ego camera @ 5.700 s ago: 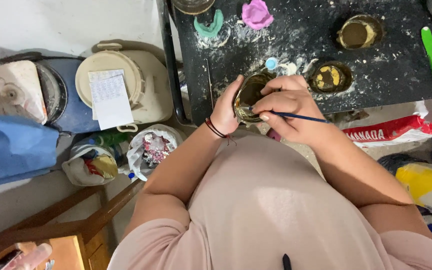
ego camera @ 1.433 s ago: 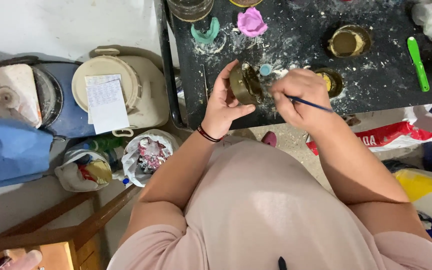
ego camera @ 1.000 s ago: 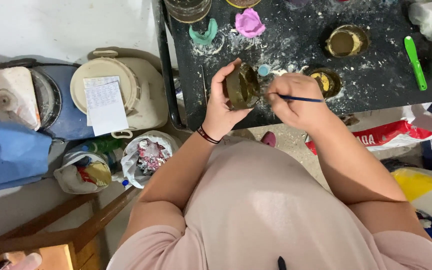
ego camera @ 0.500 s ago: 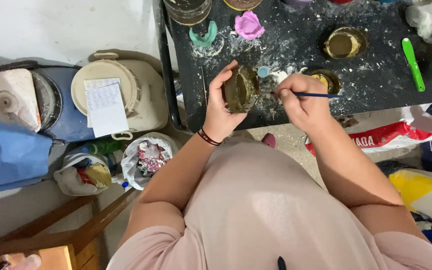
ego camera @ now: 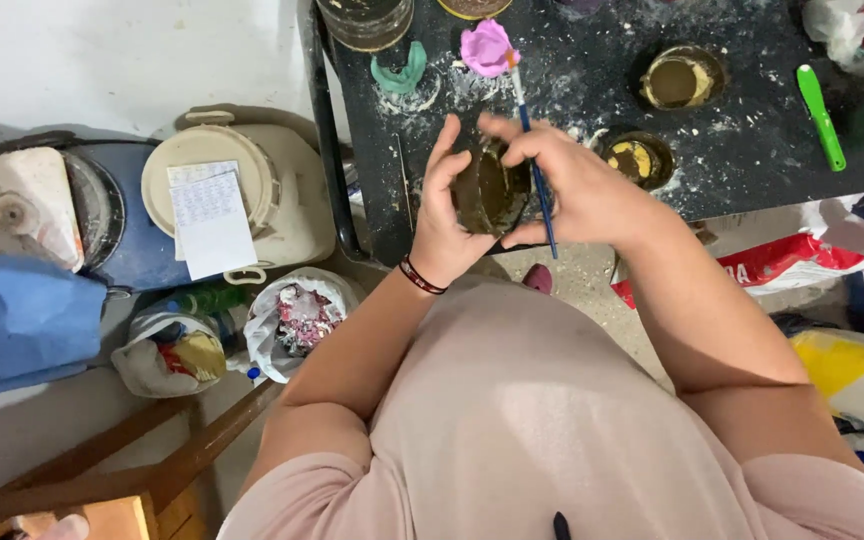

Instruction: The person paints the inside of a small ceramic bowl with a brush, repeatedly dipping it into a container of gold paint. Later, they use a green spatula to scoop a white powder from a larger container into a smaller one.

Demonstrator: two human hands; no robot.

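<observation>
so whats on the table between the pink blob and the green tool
In the head view, between the pink blob and the green tool sits one round dish of olive-brown paint on the powder-speckled black table.

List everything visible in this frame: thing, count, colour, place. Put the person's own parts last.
Table: 1, black, dusted white, top right.
Round mould: 1, dark olive, between both hands.
Brush: 1, blue handle, in right hand.
Small pots: 2, brownish-yellow inside, on table right of the hands.
Pink piece: 1, table top.
Teal piece: 1, left of the pink one.
Green tool: 1, table right.
Bucket: 1, cream, lidded, on floor left, paper sheet on lid.
Plastic bags: 2, whitish, below bucket.
Blue cloth: 1, far left.
Wristband: 1, dark red, left wrist.
Left hand: cups mould.
Right hand: holds brush, fingers on mould rim.
</observation>
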